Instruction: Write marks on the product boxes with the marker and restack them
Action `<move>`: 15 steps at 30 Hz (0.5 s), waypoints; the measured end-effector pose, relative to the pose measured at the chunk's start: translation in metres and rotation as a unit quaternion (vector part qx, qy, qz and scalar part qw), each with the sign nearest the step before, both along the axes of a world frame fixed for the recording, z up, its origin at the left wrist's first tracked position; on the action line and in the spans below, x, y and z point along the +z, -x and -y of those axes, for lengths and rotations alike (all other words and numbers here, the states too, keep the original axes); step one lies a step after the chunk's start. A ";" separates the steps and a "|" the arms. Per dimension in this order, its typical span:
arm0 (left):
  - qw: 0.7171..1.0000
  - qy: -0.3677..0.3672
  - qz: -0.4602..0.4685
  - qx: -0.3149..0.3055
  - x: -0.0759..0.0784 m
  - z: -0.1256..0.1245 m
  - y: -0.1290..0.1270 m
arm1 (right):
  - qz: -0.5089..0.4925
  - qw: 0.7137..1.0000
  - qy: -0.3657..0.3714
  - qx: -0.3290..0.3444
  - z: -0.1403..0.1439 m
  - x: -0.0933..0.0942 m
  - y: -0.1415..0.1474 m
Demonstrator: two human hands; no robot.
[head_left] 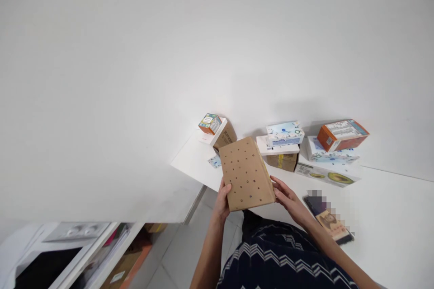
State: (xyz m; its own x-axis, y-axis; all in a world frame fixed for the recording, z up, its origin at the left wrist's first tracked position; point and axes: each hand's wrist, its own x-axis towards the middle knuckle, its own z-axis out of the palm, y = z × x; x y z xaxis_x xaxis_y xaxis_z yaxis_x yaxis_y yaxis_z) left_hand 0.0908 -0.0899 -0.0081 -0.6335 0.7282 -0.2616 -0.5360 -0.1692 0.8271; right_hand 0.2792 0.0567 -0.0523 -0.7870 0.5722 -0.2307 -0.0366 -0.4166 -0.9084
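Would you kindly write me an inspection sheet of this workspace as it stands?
Surface: white table, against a white wall.
Job's things: brown dotted box, held tilted above the table edge.
Clutter: stacked cartons along the wall, orange box on top at right; small colourful box at left; flat printed item near the right forearm.
Grippers: left hand and right hand grip the box's lower corners.
Cables: nothing seen.
Surroundings: tiled floor, shelving lower left.

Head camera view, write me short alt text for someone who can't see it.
Two bare hands, left hand and right hand, hold a brown dotted cardboard box by its sides above a white table. Stacked small boxes stand behind it against a white wall.
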 end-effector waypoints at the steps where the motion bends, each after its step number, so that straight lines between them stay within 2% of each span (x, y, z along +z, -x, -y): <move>1: 1.000 -0.004 -0.006 -0.003 0.001 -0.001 -0.001 | -0.004 1.000 0.008 -0.002 0.000 -0.001 -0.001; 15: 1.000 -0.009 -0.023 -0.006 0.010 -0.006 -0.004 | -0.025 0.999 0.043 -0.009 -0.002 0.003 -0.001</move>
State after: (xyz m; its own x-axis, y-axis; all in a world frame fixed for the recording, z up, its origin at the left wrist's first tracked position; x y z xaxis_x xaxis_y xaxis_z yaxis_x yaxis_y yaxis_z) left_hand 0.0951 -0.0839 0.0017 -0.6361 0.7397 -0.2198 -0.5003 -0.1784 0.8473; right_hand 0.2805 0.0591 -0.0495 -0.7889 0.5660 -0.2393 -0.0897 -0.4912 -0.8664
